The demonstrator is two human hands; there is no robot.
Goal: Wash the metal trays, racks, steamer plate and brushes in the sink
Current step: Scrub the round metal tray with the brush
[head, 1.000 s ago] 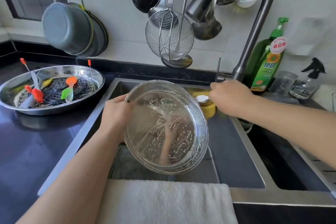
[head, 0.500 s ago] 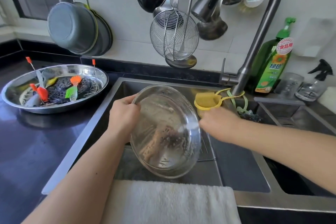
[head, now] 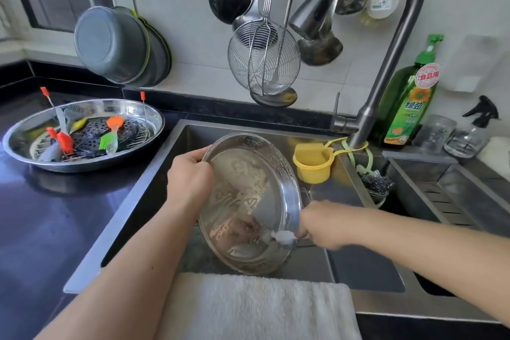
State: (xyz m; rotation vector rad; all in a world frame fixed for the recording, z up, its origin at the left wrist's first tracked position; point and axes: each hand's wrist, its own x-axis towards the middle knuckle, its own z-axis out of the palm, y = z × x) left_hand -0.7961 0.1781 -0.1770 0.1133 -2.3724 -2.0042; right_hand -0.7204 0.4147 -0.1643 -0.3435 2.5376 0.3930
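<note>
My left hand grips the upper left rim of a round metal tray, tilted on edge over the sink, its soapy inside facing me. My right hand is at the tray's lower right rim and holds a small white scrubbing pad against it. On the dark counter to the left stands a large oval metal tray holding a black perforated steamer plate, a wire rack and several coloured silicone brushes, among them an orange one.
A tall faucet arches over the sink. A yellow cup with a sponge hangs at its base beside a steel scourer. A green detergent bottle stands behind. A white towel lies over the sink's near edge. Ladles and a strainer hang above.
My right hand came down from the yellow cup near the faucet to the tray's lower right rim with the white pad. The tray turned more edge-on.
</note>
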